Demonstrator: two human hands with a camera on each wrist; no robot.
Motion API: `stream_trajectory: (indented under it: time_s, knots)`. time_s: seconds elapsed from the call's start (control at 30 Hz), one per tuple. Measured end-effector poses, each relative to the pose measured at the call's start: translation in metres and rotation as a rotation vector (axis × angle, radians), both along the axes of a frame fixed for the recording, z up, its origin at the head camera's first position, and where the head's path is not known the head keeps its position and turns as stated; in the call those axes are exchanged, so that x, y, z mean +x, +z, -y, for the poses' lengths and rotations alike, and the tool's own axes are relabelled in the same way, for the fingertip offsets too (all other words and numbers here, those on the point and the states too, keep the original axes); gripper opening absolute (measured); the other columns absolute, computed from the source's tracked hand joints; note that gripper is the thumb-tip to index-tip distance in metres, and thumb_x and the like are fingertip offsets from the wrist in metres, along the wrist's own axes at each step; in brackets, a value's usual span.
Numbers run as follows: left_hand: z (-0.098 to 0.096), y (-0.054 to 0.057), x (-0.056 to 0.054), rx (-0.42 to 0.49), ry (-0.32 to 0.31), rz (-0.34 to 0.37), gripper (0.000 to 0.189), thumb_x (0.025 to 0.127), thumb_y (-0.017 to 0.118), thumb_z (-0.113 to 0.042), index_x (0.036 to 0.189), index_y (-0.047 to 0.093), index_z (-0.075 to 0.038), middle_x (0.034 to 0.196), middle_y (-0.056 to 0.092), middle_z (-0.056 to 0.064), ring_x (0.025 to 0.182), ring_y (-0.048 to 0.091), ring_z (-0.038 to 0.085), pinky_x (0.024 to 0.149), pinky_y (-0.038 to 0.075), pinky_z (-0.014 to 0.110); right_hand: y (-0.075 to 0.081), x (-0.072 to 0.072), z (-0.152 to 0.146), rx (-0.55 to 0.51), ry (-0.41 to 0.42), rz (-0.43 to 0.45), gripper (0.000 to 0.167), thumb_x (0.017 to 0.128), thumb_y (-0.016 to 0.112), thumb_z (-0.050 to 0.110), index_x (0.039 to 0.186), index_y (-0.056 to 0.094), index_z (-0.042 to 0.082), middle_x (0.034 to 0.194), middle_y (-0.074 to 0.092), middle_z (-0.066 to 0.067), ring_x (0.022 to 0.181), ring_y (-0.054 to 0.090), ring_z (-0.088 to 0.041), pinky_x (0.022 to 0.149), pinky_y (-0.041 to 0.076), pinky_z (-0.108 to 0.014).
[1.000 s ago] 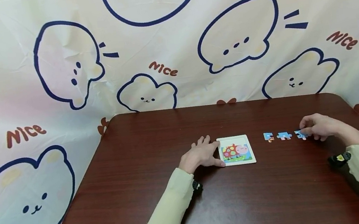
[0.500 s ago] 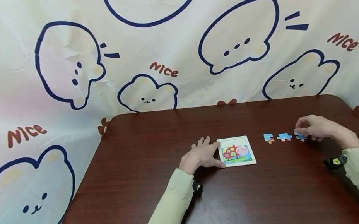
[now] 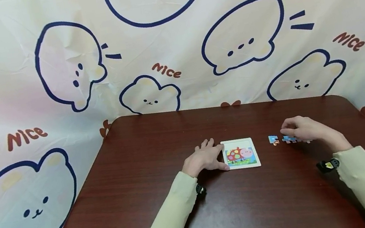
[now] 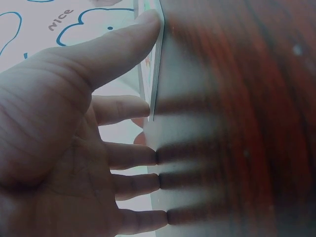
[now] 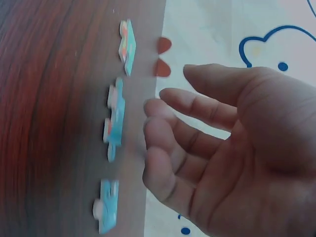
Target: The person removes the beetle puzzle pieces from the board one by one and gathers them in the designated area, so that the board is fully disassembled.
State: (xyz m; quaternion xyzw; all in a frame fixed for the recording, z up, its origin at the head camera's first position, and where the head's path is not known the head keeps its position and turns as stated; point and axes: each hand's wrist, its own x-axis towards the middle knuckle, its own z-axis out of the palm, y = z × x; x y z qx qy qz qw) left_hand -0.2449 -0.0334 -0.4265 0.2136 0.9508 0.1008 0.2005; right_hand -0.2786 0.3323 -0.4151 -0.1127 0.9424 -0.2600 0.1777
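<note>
My dark, glossy wooden table (image 3: 254, 202) has a pale cartoon-printed curtain (image 3: 186, 49) beyond it, at twelve o'clock. My left hand (image 3: 205, 158), fingers extended, touches a white-framed puzzle (image 3: 240, 154) at nine o'clock; toward its three o'clock, my relaxed, unladen right hand (image 3: 308, 128) hovers over three puzzle pieces (image 5: 116, 116).

The brown table (image 3: 159, 145) is backed by pale cloth (image 3: 182, 44); beyond the table, blue-outlined bears (image 3: 149, 100) and "Nice" lettering (image 3: 167, 71) are printed.
</note>
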Motion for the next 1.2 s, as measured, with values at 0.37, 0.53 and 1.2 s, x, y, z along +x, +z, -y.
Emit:
stream_trajectory:
  time_s: [0.37, 0.53, 1.2]
  knots:
    - [0.0, 0.0, 0.0, -0.006, -0.008, -0.001, 0.084, 0.085, 0.068, -0.057, 0.154, 0.033, -0.024, 0.165, 0.016, 0.014, 0.153, 0.011, 0.034, 0.12, 0.019, 0.057, -0.014, -0.007, 0.03, -0.222, 0.035, 0.046, 0.034, 0.098, 0.06, 0.037, 0.115, 0.062, 0.008, 0.079, 0.062, -0.011, 0.061, 0.058, -0.021, 0.051, 0.05, -0.034]
    - [0.0, -0.001, 0.001, 0.002, -0.006, 0.002, 0.084, 0.085, 0.068, -0.056, 0.154, 0.033, -0.024, 0.165, 0.016, 0.014, 0.153, 0.011, 0.034, 0.12, 0.019, 0.057, -0.017, -0.009, 0.045, -0.315, 0.049, 0.089, 0.038, 0.097, 0.06, 0.041, 0.115, 0.063, 0.008, 0.086, 0.064, -0.015, 0.067, 0.061, -0.025, 0.056, 0.054, -0.036]
    - [-0.003, -0.001, -0.001, -0.031, 0.003, -0.008, 0.084, 0.085, 0.068, -0.058, 0.154, 0.033, -0.025, 0.165, 0.017, 0.014, 0.153, 0.013, 0.034, 0.12, 0.02, 0.057, -0.034, -0.015, 0.091, -0.539, 0.15, 0.22, 0.04, 0.097, 0.062, 0.03, 0.127, 0.06, 0.003, 0.085, 0.068, -0.013, 0.064, 0.059, -0.021, 0.058, 0.055, -0.03]
